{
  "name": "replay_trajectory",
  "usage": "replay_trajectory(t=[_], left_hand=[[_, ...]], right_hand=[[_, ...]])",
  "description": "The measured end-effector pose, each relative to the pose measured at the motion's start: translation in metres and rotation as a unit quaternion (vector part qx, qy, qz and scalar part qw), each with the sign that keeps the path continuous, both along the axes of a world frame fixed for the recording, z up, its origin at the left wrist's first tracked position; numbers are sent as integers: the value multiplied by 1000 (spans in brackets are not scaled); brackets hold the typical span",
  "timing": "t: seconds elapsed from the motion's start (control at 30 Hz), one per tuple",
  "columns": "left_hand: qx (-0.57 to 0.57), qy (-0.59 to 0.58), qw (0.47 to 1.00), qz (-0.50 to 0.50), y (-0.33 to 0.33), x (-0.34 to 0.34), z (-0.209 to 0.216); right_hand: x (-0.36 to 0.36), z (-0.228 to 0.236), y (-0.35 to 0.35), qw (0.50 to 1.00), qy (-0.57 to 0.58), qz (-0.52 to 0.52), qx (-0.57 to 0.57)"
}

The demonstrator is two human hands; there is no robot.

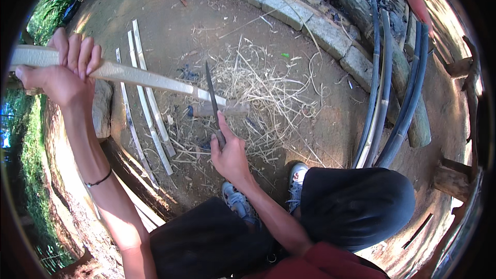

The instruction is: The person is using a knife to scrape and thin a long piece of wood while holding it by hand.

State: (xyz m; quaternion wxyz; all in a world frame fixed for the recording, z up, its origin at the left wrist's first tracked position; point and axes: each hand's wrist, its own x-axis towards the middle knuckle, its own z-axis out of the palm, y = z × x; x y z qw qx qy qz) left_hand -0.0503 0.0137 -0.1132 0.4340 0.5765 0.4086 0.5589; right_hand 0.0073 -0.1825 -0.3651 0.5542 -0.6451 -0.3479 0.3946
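While the left hand (64,70) is raised at the upper left with all fingers wrapped tightly around a long pale split bamboo strip (132,76), the strip slants down and to the right above the bare brown earth ground (206,15). Its lower end rests against the narrow dark blade of a knife (212,95) near the middle of the ground. A thin dark cord bracelet (98,180) circles the left wrist. Below the strip, several thin pale bamboo slats (150,106) lie side by side on the ground, just beside a grey stone (102,108). The right hand (230,155) is closed around the knife handle, with the blade pointing up and away from the person. A loose heap of pale straw-coloured shavings (268,90) covers the ground around and beyond the blade. Two grey shoes (297,175) stand on the ground below the shavings. Farther right, a curved border of grey stone blocks (310,20) edges the ground, and several long dark curved poles (403,103) lean across a thick log (408,98) behind it.
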Motion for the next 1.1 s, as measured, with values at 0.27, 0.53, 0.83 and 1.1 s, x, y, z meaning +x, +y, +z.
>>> replay_trajectory(t=[0.27,0.53,0.83,1.1], left_hand=[[18,22,998,-47,-8,22,1],[24,54,998,-28,-10,24,4],[28,46,994,-94,-2,29,1],[14,19,990,-137,23,-13,-8]], right_hand=[[1,-50,-4,996,-79,9,-39],[5,-2,0,1000,17,14,1],[4,-64,-9,995,2,-28,-95],[3,-22,-5,999,10,-36,-30]])
